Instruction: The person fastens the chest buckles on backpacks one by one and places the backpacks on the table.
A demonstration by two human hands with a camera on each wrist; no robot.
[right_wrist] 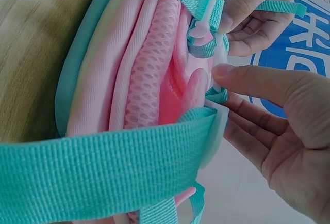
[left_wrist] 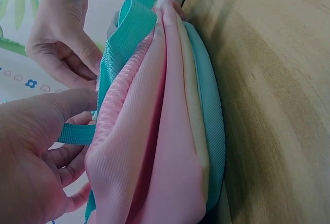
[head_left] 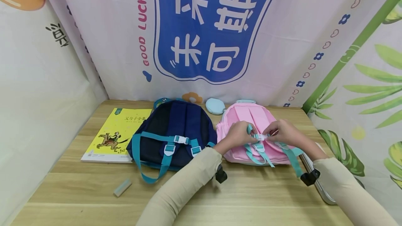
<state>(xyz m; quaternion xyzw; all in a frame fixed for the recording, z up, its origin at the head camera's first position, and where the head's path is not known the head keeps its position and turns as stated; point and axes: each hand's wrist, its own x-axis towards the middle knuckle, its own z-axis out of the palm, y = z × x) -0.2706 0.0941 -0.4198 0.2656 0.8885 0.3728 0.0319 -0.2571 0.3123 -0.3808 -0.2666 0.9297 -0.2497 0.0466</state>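
A pink backpack (head_left: 251,121) lies back-up on the wooden table (head_left: 245,198), its teal straps on top. Both hands meet at its white chest buckle (head_left: 262,136). My left hand (head_left: 251,133) pinches the left buckle half and its teal strap (left_wrist: 77,133); in the right wrist view its fingers (right_wrist: 242,22) curl round the clip (right_wrist: 206,20). My right hand (head_left: 270,133) pinches the other half, thumb (right_wrist: 242,74) on the white clip. The two halves look close together; whether they are joined is hidden.
A navy backpack (head_left: 174,132) with teal straps lies left of the pink one. A yellow book (head_left: 116,133) lies at the far left, an eraser (head_left: 122,187) in front of it. A pale blue pouch (head_left: 215,106) sits by the backdrop. A grey flat object (head_left: 317,184) hangs over the right edge.
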